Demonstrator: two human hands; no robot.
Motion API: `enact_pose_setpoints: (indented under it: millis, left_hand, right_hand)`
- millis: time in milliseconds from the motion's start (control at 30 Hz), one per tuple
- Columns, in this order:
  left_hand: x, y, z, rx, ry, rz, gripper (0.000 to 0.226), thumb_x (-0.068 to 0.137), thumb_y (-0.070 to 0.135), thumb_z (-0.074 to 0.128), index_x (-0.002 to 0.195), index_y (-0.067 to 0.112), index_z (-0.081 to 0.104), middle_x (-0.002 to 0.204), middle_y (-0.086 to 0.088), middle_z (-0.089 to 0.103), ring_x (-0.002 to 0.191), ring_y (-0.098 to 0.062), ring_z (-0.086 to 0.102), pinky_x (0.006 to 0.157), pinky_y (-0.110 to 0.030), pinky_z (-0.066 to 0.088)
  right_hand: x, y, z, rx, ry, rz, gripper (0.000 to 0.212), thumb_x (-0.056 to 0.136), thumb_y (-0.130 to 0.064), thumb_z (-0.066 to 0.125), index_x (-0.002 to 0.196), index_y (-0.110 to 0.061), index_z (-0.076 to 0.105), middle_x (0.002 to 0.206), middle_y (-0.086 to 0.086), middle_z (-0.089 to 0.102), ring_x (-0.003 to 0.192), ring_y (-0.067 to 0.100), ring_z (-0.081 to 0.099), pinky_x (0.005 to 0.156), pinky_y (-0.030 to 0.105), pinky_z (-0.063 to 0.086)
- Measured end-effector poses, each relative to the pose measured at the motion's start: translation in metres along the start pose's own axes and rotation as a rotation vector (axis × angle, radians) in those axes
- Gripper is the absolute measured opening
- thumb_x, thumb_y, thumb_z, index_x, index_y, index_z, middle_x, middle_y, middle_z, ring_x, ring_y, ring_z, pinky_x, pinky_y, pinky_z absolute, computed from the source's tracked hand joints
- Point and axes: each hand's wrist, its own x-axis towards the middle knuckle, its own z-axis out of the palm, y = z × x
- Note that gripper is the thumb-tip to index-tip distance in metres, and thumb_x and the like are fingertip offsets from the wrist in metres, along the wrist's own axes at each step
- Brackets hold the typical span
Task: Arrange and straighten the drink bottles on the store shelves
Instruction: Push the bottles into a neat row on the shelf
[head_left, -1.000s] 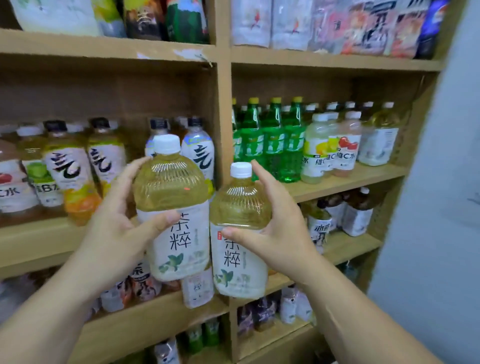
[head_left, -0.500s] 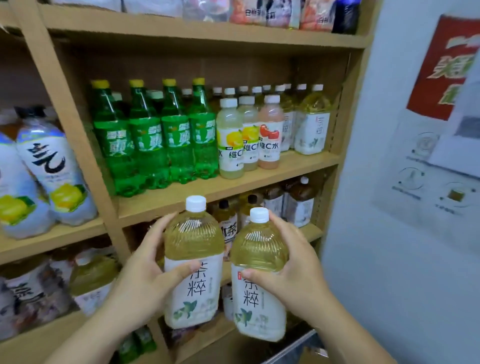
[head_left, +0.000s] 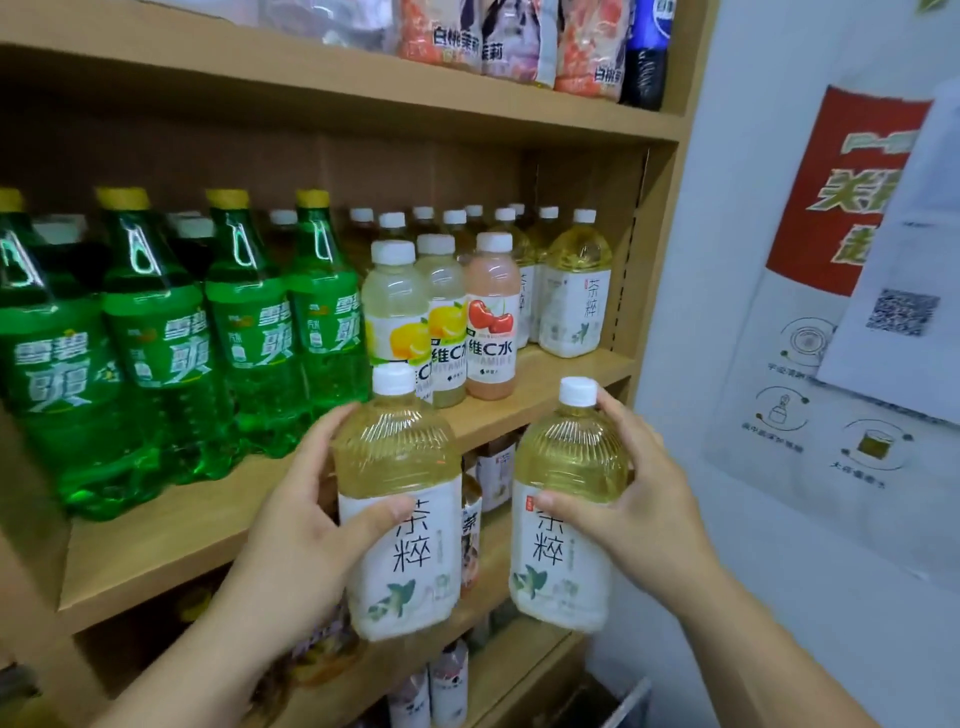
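Wooden shelves ahead. Left hand curls round the first tea bottle, and right hand curls round the second tea bottle, both upright. The matching tea row stands at one o'clock, nearer the right hand.

Left hand gripping one tea bottle, right hand gripping another tea bottle, wooden shelf behind

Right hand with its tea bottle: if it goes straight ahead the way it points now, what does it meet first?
Likely the front edge of the shelf board, just behind the cap of the held bottle in the right hand, not the shelved tea bottle above. Depth is unclear.
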Motion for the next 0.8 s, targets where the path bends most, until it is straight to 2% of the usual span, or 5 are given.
enact_pose_setpoints:
  millis: [167, 367, 433, 567, 800]
  left_hand:
    - [0.034, 0.017, 0.009, -0.070, 0.055, 0.075, 0.070, 0.067, 0.033, 0.079, 0.128, 0.050, 0.051, 0.113, 0.026, 0.071, 0.102, 0.001, 0.070, 0.075, -0.024, 0.059]
    - [0.058, 0.038, 0.011, -0.037, 0.095, 0.161, 0.072, 0.067, 0.028, 0.079, 0.133, 0.044, 0.054, 0.118, 0.016, 0.072, 0.105, -0.006, 0.071, 0.076, -0.023, 0.060]
    - [0.065, 0.044, 0.015, -0.013, 0.140, 0.176, 0.072, 0.068, 0.028, 0.080, 0.133, 0.045, 0.054, 0.120, 0.014, 0.072, 0.109, -0.008, 0.070, 0.082, -0.032, 0.060]
    - [0.075, 0.052, 0.028, 0.080, 0.268, 0.179, 0.076, 0.067, 0.035, 0.078, 0.137, 0.047, 0.050, 0.117, 0.024, 0.070, 0.108, -0.001, 0.068, 0.082, -0.026, 0.057]
    - [0.078, 0.047, 0.053, 0.244, 0.464, 0.147, 0.086, 0.066, 0.042, 0.077, 0.146, 0.043, 0.045, 0.118, 0.020, 0.070, 0.106, 0.000, 0.068, 0.089, -0.035, 0.055]
  right_hand:
    - [0.046, 0.013, -0.024, 0.009, 0.115, -0.030, 0.106, 0.052, -0.060, 0.092, 0.147, -0.048, 0.044, 0.130, -0.023, 0.057, 0.121, -0.003, 0.057, 0.102, 0.026, 0.048]
    - [0.118, 0.016, -0.041, 0.101, 0.223, -0.134, 0.100, 0.051, -0.049, 0.088, 0.142, -0.038, 0.046, 0.126, -0.028, 0.057, 0.111, -0.017, 0.056, 0.088, 0.000, 0.042]
    - [0.144, 0.023, -0.043, 0.104, 0.216, -0.159, 0.100, 0.053, -0.050, 0.089, 0.143, -0.036, 0.048, 0.129, -0.019, 0.060, 0.115, -0.011, 0.057, 0.092, 0.005, 0.045]
    - [0.189, 0.050, -0.037, 0.083, 0.129, -0.193, 0.102, 0.058, -0.045, 0.097, 0.146, -0.043, 0.045, 0.135, -0.006, 0.059, 0.124, 0.009, 0.059, 0.106, 0.040, 0.051]
    - [0.231, 0.078, -0.019, 0.242, -0.045, -0.205, 0.097, 0.067, -0.033, 0.094, 0.149, -0.039, 0.043, 0.130, -0.025, 0.058, 0.117, -0.004, 0.060, 0.102, 0.034, 0.054]
